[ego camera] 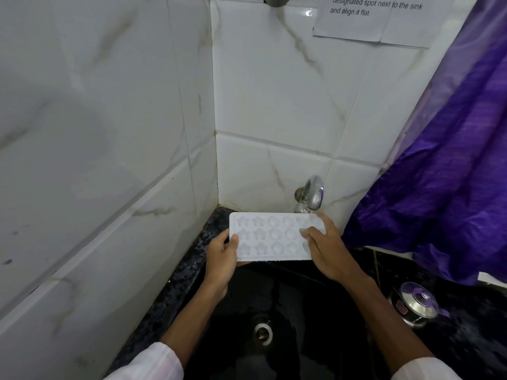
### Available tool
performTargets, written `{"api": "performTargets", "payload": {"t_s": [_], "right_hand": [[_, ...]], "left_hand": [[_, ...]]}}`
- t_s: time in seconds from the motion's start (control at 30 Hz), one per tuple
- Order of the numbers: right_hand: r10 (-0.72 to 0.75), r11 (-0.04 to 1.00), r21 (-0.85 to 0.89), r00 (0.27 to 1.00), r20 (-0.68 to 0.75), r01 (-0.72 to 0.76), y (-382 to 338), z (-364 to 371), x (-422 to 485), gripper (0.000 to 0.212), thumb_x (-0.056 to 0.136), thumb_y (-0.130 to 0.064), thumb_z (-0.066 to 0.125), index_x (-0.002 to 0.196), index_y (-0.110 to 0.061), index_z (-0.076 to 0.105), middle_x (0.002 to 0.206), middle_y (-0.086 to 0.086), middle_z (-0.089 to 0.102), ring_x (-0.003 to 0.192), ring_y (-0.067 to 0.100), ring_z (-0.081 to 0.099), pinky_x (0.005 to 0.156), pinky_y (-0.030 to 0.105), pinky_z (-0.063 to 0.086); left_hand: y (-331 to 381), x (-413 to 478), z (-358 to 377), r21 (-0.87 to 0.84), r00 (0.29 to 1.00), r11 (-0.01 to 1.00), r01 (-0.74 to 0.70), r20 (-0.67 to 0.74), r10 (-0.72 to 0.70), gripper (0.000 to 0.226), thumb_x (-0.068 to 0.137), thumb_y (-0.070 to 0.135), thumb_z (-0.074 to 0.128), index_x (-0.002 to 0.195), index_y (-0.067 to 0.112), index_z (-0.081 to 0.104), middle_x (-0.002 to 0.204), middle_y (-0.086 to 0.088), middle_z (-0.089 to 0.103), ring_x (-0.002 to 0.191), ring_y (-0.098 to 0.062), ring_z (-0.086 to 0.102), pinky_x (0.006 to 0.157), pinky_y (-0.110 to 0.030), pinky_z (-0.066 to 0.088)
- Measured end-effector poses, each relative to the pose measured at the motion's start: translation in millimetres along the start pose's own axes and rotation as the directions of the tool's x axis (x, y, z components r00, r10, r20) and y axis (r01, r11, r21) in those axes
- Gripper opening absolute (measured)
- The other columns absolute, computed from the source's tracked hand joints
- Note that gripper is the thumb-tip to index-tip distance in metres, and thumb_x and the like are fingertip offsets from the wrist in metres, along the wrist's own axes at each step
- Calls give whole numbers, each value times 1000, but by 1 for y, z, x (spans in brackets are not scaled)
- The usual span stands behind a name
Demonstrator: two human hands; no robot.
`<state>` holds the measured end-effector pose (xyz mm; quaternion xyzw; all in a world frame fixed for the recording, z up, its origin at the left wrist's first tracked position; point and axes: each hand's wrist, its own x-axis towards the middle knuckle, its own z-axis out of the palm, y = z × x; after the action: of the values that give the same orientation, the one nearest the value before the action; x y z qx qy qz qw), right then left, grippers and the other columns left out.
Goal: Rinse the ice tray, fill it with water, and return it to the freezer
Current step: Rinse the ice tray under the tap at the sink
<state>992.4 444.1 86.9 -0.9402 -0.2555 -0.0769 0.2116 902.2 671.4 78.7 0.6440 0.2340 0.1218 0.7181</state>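
White tray against a black sink

The ice tray is showing pale white with star and round moulds; the sink is gleaming black, the worktop is looking black-and-grey speckled, the wall tiles are showing white with grey veining, and the curtain is shining purple.

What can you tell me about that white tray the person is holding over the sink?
The ice tray is a white, flat rectangle, plastic or silicone by its look, with three rows of star and rounded moulds. It is held roughly level above the black sink, just below the tap. The left hand grips its left end; the right hand covers its right end.
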Motion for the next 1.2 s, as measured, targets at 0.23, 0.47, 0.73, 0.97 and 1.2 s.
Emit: {"api": "performTargets", "payload": {"t_s": [0.23,0.47,0.73,0.97,1.2], "right_hand": [[11,1000,25,1000,13,-12,-1,1,-1,27,103,-21,44,119,-13,65,158,11,21,142,25,23,110,24,16],[35,995,93,999,-37,-31,-8,-7,-3,20,101,-11,43,111,-5,58,152,10,29,128,20,40,100,17,25],[69,979,197,996,-49,-58,-12,-11,-8,19,102,-12,41,116,-11,54,154,4,25,113,-7,29,88,-4,23],[35,982,185,999,-17,-31,-6,-1,-7,20,103,-19,43,101,-16,63,157,7,21,141,23,30,112,30,25],[26,978,207,1000,11,-28,-7,-5,-7,28,104,-26,42,113,-20,67,159,2,18,145,19,21,112,27,18]], "left_hand": [[-1,-1,-2,-7,1000,1000,16,-13,-16,28,105,16,46,124,11,66,110,-5,74,99,-22,73,79,-41,63],[2,-2,-1,-36,1000,999,17,-18,-18,26,106,16,46,122,13,65,110,-5,73,98,-22,72,72,-36,63],[7,3,-2,-73,999,997,13,-47,-17,27,106,15,45,126,8,63,113,-7,71,100,-23,71,70,-32,63],[12,5,0,-77,998,997,22,-51,-26,26,106,16,44,123,11,63,111,-5,71,99,-22,71,73,-35,63],[17,2,1,-96,998,995,1,-61,-7,22,106,14,44,114,15,65,107,-2,71,96,-19,71,72,-32,63]]}}
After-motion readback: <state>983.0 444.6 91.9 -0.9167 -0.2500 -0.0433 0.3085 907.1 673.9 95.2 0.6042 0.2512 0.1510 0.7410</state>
